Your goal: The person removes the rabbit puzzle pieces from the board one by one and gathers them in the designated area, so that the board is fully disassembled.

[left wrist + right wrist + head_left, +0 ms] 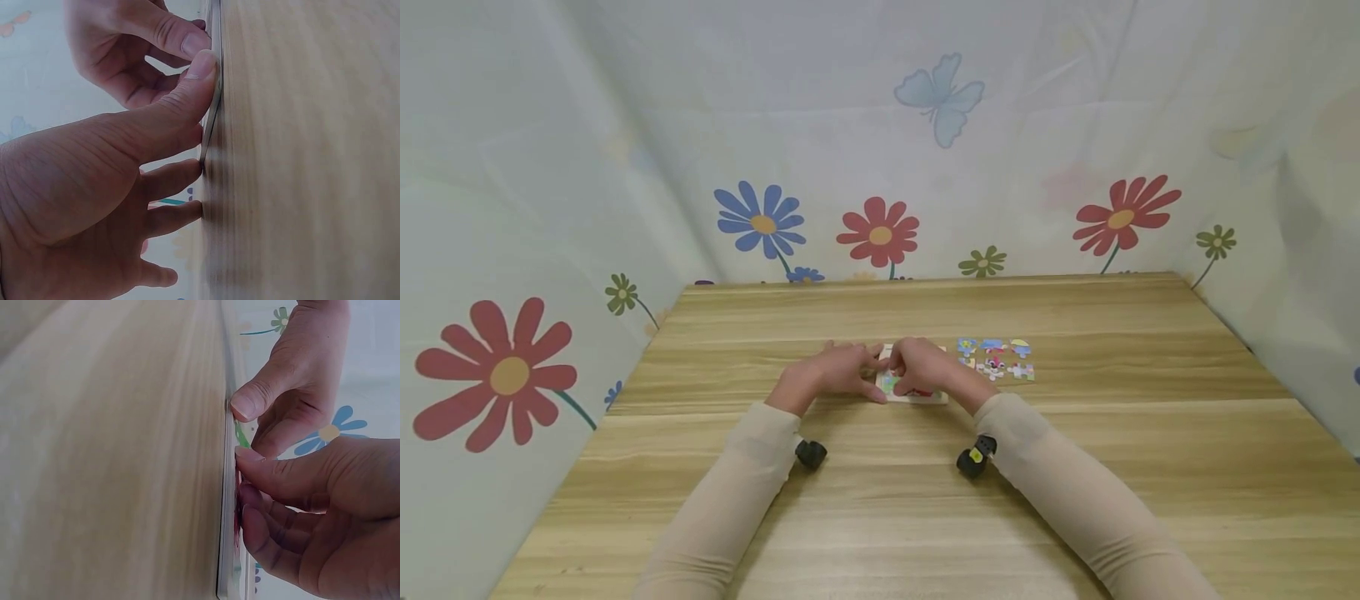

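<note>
A small puzzle board [927, 399] with a pale rim and a green and red picture lies flat on the table, partly hidden by both hands. My left hand [844, 369] rests at its left side; in the left wrist view the thumb [203, 65] touches the board's edge while the other fingers reach down, fairly straight. Over the board, my right hand [920, 364] bends its fingers. Seen from the right wrist, its thumb [251, 454] and curled fingers touch the picture surface; whether a puzzle piece sits between them is hidden.
Several loose puzzle pieces [993, 344] lie just right of the board, in blue, white, red and yellow. The wooden table [880, 500] ends at a flowered cloth backdrop [820, 108]. Each sleeve carries a small black wrist camera [811, 454].
</note>
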`<state>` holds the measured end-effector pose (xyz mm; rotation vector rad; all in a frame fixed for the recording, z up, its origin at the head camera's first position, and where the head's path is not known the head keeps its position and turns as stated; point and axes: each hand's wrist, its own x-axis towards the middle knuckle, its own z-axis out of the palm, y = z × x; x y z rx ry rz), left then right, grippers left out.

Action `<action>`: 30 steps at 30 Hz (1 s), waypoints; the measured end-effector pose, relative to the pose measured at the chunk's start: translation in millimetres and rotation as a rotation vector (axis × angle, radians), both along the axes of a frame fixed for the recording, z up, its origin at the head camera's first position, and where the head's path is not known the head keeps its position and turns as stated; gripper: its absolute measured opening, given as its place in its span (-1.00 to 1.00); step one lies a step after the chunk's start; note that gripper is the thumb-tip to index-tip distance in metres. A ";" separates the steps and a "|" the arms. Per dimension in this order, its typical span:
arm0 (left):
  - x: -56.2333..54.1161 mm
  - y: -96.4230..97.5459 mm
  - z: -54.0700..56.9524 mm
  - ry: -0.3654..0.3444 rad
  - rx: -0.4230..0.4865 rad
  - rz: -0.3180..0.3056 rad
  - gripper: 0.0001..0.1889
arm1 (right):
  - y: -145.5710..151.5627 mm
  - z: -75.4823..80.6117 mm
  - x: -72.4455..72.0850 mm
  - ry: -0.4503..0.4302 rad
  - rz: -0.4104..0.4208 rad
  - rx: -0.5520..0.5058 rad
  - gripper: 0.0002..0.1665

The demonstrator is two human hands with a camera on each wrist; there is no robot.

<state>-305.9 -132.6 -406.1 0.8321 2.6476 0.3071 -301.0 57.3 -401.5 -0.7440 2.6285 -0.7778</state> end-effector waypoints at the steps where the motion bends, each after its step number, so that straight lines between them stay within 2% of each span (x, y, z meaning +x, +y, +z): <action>1: 0.0 0.1 -0.1 -0.002 0.000 0.001 -0.25 | 0.2 -0.4 0.1 0.001 0.003 -0.002 -0.60; 7: 0.2 1.0 -1.5 -0.010 0.007 0.002 -0.27 | 0.8 -2.7 0.6 0.001 0.005 -0.009 -0.60; 14: -1.4 0.1 -0.1 0.001 0.002 0.001 -0.30 | 3.5 1.2 2.4 -0.046 -0.017 -0.067 -0.65; 21: -1.3 0.0 0.5 0.005 -0.010 -0.009 -0.27 | 5.0 2.7 2.9 0.008 0.015 -0.076 -0.80; 30: -0.7 0.1 -0.7 0.010 -0.012 0.006 -0.27 | 5.5 5.4 4.3 0.005 -0.018 -0.073 -0.82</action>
